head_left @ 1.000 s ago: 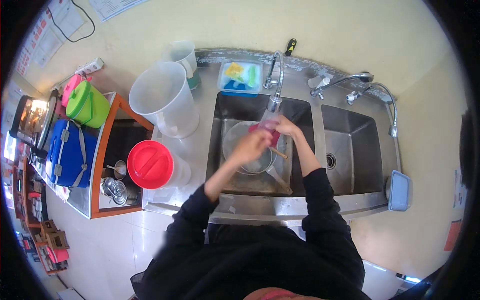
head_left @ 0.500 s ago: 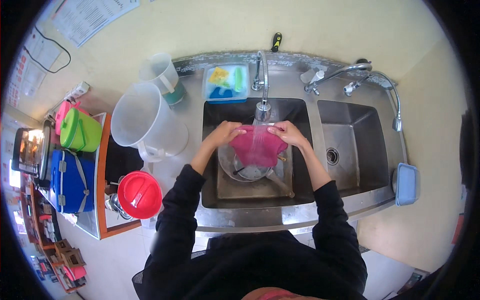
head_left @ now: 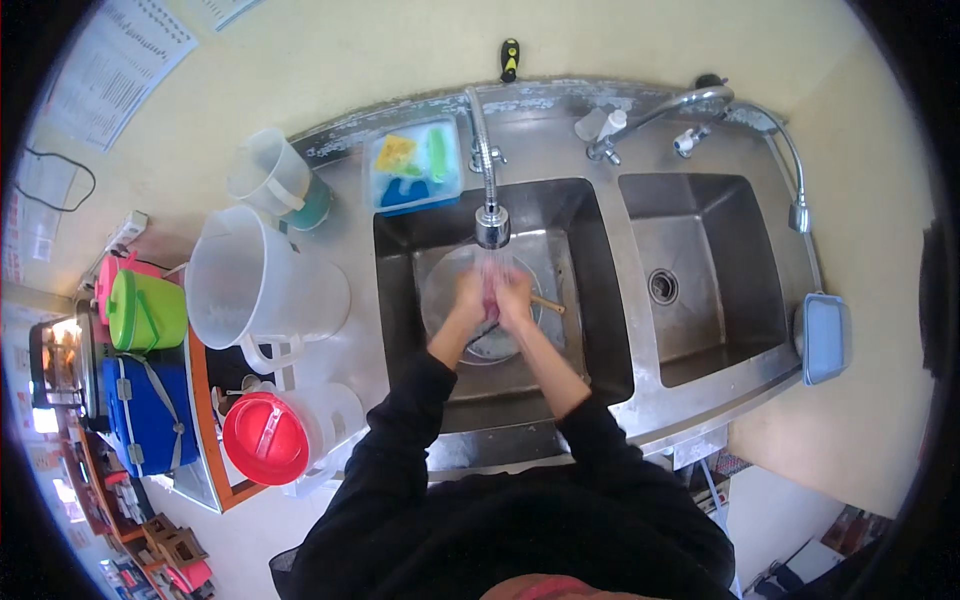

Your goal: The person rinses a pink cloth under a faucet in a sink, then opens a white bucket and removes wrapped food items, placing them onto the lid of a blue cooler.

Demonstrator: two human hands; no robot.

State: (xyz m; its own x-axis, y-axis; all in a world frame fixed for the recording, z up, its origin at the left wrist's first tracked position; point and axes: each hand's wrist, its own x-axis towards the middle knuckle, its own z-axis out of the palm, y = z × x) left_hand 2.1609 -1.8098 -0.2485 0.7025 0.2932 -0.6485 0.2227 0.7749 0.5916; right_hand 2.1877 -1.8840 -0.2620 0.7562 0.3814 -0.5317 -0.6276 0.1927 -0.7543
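Nearest are the black sleeves (head_left: 415, 400), pushed back clear of the wrists; beyond them the left hand (head_left: 468, 298) and right hand (head_left: 514, 298) are pressed close together, the pink cloth (head_left: 490, 298) bunched between them under the running water; blur hides the single fingers, so I cannot tell exactly how each one grips.

To rinse well here, I would open the folds so that water gets through the middle, then squeeze and turn the cloth; keeping the hands low over the round cookware (head_left: 438, 285) should limit splashing, and staying left of the wooden-looking handle (head_left: 548, 304) should avoid a knock.

All this sits within the left sink (head_left: 597, 310); the tap's spray head (head_left: 492, 228) hangs just above the hands, so lifting them much would risk bumping it; farther back, on the steel tabletop (head_left: 350, 225), a clear tub (head_left: 455, 135) holds a yellow sponge (head_left: 396, 153), well within reach should soap be wanted.
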